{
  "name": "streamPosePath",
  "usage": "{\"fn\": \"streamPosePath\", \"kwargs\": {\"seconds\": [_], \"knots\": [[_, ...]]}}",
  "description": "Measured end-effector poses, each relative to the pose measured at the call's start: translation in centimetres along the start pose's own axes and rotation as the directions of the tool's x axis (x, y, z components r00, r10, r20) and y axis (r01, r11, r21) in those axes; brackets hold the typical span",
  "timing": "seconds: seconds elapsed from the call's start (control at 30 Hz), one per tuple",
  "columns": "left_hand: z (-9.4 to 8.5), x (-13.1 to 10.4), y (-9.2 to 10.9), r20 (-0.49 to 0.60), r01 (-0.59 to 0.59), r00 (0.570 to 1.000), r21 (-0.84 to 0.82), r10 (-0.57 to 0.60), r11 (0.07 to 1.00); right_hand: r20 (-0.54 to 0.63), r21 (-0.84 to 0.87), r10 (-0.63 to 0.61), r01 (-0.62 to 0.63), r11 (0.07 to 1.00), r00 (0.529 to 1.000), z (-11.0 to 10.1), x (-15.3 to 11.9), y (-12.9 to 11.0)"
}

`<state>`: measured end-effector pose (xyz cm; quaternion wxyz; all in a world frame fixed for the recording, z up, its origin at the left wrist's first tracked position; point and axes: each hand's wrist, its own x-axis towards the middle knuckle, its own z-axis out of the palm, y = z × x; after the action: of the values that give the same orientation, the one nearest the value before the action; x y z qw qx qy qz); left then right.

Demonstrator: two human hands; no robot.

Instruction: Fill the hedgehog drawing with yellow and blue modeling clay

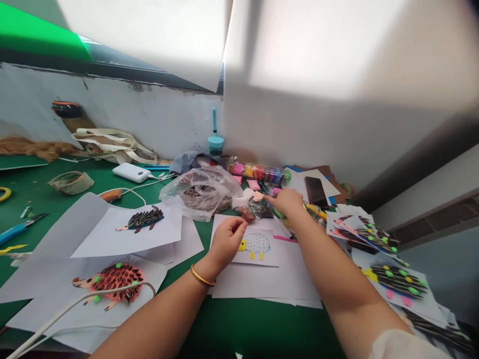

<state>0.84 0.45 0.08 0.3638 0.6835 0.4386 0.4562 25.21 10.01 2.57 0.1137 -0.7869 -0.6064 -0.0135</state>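
Observation:
My left hand (227, 243) is closed in a pinch above the left edge of a paper with a sheep-like drawing (258, 243); whatever its fingertips hold, if anything, is hidden. The drawing has a yellow head, yellow legs and a blue outline. My right hand (288, 202) reaches over the supplies at the back, its thumb stretched out toward a pale peach lump of clay (258, 196). Its other fingers are partly hidden. Close by it lie a purple clay piece (276, 191), a pink clay packet (253, 185) and white lumps (243, 198).
A clear plastic bag of sunflower seeds (202, 192) lies behind my left hand. Seed hedgehog pictures lie left (119, 284) and in a pile right (396, 279). A white cable (86, 299) crosses the left papers. A utility knife (18, 230), power bank (130, 172) and phone (315, 191) are around.

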Motion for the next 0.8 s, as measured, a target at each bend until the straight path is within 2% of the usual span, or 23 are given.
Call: {"fn": "streamPosePath", "kwargs": {"seconds": [0.07,0.17,0.3,0.33,0.4,0.47,0.53,0.6,0.7,0.8], "knots": [[0.0,0.0,-0.1,-0.007,0.003,1.0,-0.007,-0.003,1.0,-0.013,0.043,0.007,-0.006,0.999,1.0,0.3,0.4,-0.3],[0.0,0.0,-0.1,-0.019,0.002,1.0,-0.022,-0.002,1.0,-0.091,0.152,-0.008,0.022,0.988,0.996,0.1,-0.1,-0.2],[0.0,0.0,-0.1,-0.032,0.006,0.999,-0.051,-0.008,0.999,-0.215,0.302,-0.104,0.168,0.939,0.971,-1.0,-3.3,-0.2],[0.1,0.0,0.0,-0.029,0.017,0.999,-0.077,-0.019,0.997,-0.237,0.35,-0.143,0.222,0.91,0.961,-1.4,-4.6,-0.3],[0.2,-0.1,0.2,0.012,0.041,0.999,-0.169,-0.039,0.985,-0.302,0.56,-0.246,0.38,0.736,0.921,-2.0,-7.3,-0.7],[0.4,-0.4,0.6,0.094,0.063,0.995,-0.28,-0.039,0.958,-0.296,0.62,-0.234,0.373,0.691,0.926,-2.5,-10.1,-1.3],[0.7,-0.6,0.9,0.168,0.077,0.986,-0.336,-0.021,0.939,-0.228,0.663,-0.215,0.313,0.68,0.95,-2.8,-12.4,-1.9],[1.0,-0.8,0.9,0.176,0.075,0.984,-0.332,-0.017,0.94,-0.154,0.692,-0.234,0.274,0.669,0.96,-2.7,-13.8,-2.3],[1.1,-0.6,0.4,0.133,0.102,0.989,-0.372,-0.056,0.923,-0.159,0.732,-0.264,0.293,0.615,0.951,-2.1,-14.7,-2.1],[0.9,-0.3,0.1,0.176,0.164,0.979,-0.407,-0.1,0.899,-0.227,0.787,-0.222,0.313,0.532,0.948,-1.3,-14.7,-1.6]]}}
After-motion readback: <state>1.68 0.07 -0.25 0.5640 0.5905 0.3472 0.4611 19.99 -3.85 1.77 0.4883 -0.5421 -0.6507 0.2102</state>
